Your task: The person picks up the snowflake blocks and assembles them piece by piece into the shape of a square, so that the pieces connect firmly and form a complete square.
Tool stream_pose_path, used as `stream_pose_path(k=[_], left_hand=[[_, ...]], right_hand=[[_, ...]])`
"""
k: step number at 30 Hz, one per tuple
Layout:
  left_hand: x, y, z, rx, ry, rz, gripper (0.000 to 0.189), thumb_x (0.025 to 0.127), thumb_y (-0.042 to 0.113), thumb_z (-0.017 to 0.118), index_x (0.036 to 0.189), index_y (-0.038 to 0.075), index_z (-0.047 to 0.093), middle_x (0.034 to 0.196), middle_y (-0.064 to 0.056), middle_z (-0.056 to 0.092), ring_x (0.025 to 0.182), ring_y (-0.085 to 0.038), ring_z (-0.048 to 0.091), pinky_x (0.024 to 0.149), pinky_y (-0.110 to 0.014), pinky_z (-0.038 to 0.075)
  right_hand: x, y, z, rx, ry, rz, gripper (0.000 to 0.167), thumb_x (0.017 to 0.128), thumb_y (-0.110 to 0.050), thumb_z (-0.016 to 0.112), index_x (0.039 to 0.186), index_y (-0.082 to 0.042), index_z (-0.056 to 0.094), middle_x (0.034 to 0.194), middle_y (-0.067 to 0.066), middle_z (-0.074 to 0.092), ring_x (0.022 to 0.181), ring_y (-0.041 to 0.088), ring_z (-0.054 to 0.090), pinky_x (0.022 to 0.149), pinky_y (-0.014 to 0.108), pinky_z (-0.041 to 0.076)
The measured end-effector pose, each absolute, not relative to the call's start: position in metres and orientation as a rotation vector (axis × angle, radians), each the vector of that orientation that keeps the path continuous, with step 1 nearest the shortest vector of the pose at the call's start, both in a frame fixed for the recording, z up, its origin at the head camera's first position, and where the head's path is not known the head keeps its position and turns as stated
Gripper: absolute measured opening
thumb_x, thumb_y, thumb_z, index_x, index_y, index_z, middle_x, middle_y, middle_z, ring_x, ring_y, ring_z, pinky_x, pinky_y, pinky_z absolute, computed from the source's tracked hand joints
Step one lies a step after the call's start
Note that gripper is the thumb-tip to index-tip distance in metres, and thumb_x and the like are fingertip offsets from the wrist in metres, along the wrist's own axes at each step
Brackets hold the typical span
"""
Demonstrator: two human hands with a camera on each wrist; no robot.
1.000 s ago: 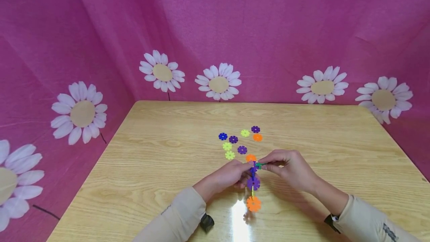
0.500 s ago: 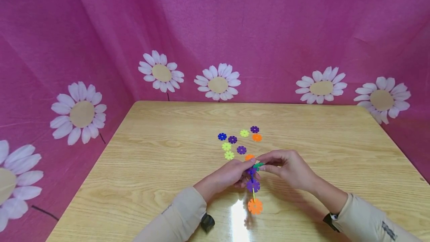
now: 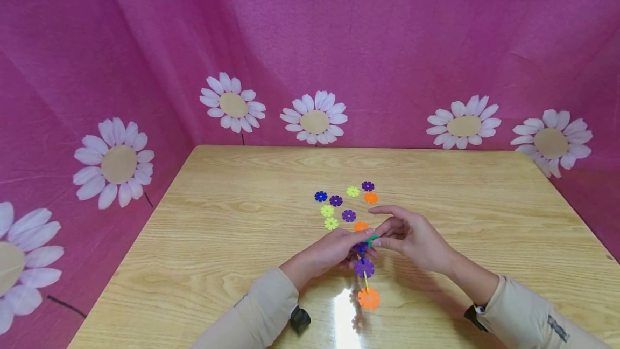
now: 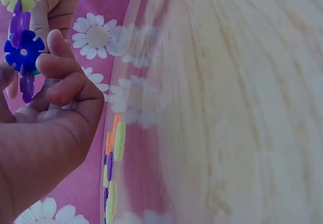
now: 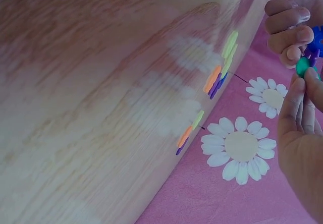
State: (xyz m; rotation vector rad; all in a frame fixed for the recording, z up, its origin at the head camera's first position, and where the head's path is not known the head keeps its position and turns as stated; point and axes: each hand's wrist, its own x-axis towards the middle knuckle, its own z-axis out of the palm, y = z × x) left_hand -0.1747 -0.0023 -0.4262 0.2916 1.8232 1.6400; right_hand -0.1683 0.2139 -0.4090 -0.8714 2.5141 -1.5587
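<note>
Disc chain (image 3: 361, 269) between left hand (image 3: 331, 251) and right hand (image 3: 422, 241): green, purple, blue, yellow, orange. Loose discs (image 3: 346, 216) beyond hands: purple, blue, yellow-green, orange. Table (image 3: 232, 203) below: tan woodgrain. Cloth (image 3: 373, 31) beyond: magenta, white flowers (image 3: 315, 121).

backdrop: folded magenta cloth (image 3: 368, 31) | pattern: white daisies (image 3: 315, 121) | furniture: wood-grain table (image 3: 232, 198) | light: glare (image 3: 345, 322), near side
</note>
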Motion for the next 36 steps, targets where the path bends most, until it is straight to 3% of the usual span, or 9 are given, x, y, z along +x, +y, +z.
stream_pose_path(k=[15, 24, 27, 32, 36], left_hand=[[-0.174, -0.005, -0.426, 0.305, 1.842, 1.63, 0.06, 0.097, 0.052, 0.056, 0.1, -0.006, 0.073, 0.074, 0.003, 0.067, 0.057, -0.007, 0.046, 0.052, -0.019, 0.038], [-0.176, -0.006, -0.43, 0.28, 1.854, 1.644, 0.052, 0.098, 0.048, 0.056, 0.093, 0.0, 0.075, 0.074, 0.003, 0.067, 0.055, -0.006, 0.045, 0.051, -0.018, 0.038], [-0.177, -0.007, -0.431, 0.275, 1.844, 1.641, 0.053, 0.099, 0.047, 0.056, 0.095, -0.003, 0.074, 0.071, 0.004, 0.065, 0.054, -0.005, 0.045, 0.05, -0.017, 0.037], [-0.176, -0.007, -0.431, 0.267, 1.805, 1.642, 0.056, 0.099, 0.046, 0.055, 0.098, -0.007, 0.072, 0.068, 0.004, 0.064, 0.054, -0.005, 0.045, 0.05, -0.018, 0.037], [-0.175, -0.006, -0.431, 0.256, 1.821, 1.639, 0.055, 0.099, 0.046, 0.056, 0.096, -0.006, 0.073, 0.068, 0.004, 0.063, 0.054, -0.005, 0.045, 0.05, -0.018, 0.036]], right_hand=[[-0.169, 0.21, -0.408, -0.847, 2.505, -1.496, 0.051, 0.084, 0.001, 0.076, 0.131, -0.006, 0.058, 0.095, 0.005, 0.074, 0.084, 0.018, 0.072, 0.073, 0.026, 0.059], [-0.168, 0.215, -0.406, -0.884, 2.6, -1.379, 0.034, 0.094, -0.017, 0.07, 0.127, -0.014, 0.062, 0.101, -0.001, 0.075, 0.09, 0.008, 0.069, 0.077, 0.029, 0.057], [-0.169, 0.217, -0.406, -0.864, 2.658, -1.342, 0.027, 0.097, -0.018, 0.066, 0.123, -0.014, 0.065, 0.102, -0.001, 0.075, 0.09, 0.009, 0.069, 0.078, 0.029, 0.057], [-0.177, 0.221, -0.411, -0.792, 2.709, -1.3, 0.022, 0.1, -0.018, 0.061, 0.119, -0.01, 0.068, 0.103, 0.005, 0.075, 0.088, 0.015, 0.071, 0.075, 0.027, 0.058], [-0.186, 0.224, -0.418, -0.781, 2.76, -1.192, 0.023, 0.098, -0.016, 0.064, 0.117, -0.003, 0.069, 0.099, 0.004, 0.073, 0.083, 0.013, 0.068, 0.072, 0.025, 0.057]])
